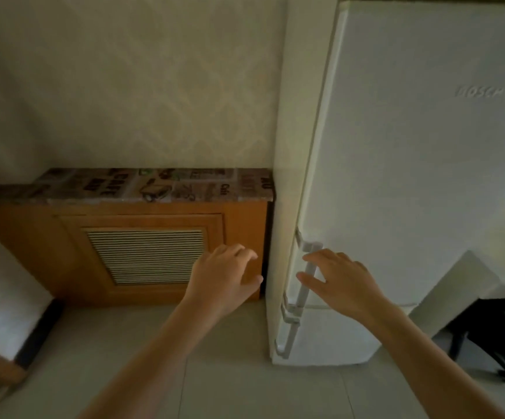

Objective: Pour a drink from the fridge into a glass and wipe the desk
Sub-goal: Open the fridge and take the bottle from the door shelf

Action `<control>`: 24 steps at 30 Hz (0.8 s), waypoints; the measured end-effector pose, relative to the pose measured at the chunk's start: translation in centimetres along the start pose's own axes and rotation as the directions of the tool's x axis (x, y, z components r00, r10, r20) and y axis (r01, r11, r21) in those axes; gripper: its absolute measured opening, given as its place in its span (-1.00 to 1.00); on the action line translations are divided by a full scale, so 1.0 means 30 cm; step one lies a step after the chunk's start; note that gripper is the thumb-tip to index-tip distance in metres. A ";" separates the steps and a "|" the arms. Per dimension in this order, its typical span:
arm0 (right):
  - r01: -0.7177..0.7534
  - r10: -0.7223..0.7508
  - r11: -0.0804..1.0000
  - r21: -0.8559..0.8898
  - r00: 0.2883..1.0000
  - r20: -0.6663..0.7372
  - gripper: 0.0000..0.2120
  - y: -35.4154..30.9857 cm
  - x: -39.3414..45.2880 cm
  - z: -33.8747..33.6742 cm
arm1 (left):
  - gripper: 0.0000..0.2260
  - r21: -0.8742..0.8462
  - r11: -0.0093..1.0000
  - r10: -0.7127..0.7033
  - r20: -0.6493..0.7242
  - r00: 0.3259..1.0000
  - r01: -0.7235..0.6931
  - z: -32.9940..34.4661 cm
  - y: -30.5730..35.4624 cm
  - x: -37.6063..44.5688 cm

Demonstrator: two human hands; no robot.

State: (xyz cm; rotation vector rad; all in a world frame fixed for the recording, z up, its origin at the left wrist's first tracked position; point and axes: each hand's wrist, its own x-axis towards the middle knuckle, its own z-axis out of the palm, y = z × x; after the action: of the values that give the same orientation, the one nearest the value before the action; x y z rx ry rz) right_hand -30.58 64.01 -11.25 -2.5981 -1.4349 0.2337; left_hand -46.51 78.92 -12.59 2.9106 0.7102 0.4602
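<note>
Fridge point(411, 176) shut; right hand point(340, 281) at handle point(305, 282), fingers spread.

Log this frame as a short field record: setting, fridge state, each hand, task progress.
setting: fridge against a wall, wooden cabinet with a vent to its left, tiled floor
fridge: both doors closed
handle: upright bar at the upper door's left edge
right hand: open, fingers spread, at the handle, not curled round it
left hand: open, in front of the cabinet, holding nothing
progress: fridge not yet opened; no drink, glass or desk in view
</note>
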 end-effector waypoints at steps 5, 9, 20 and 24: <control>-0.105 0.105 0.994 0.012 0.994 0.004 -0.52 0.010 0.142 0.059 | -0.64 -0.033 0.996 0.080 0.002 0.997 -0.080 0.038 -0.100 0.128; -0.236 0.237 0.971 0.027 0.971 -0.038 -0.58 0.065 0.202 0.099 | -0.61 -0.072 0.973 0.216 -0.055 0.975 -0.220 0.059 -0.103 0.280; -0.509 0.508 0.861 0.010 0.859 -0.063 -0.48 0.072 0.419 0.151 | -0.39 -0.468 0.721 0.366 -0.367 0.855 -0.510 0.062 0.040 0.734; -0.575 0.575 0.818 0.021 0.818 0.008 -0.58 0.057 0.495 0.187 | -0.39 -0.560 0.633 0.324 -0.435 0.840 -0.534 0.100 0.040 0.830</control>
State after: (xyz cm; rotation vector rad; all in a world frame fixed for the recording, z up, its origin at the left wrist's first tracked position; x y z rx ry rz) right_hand -22.56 76.08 -17.95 -2.9383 -0.5877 0.3183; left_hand -24.02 89.33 -8.63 2.2860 -0.1786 0.9827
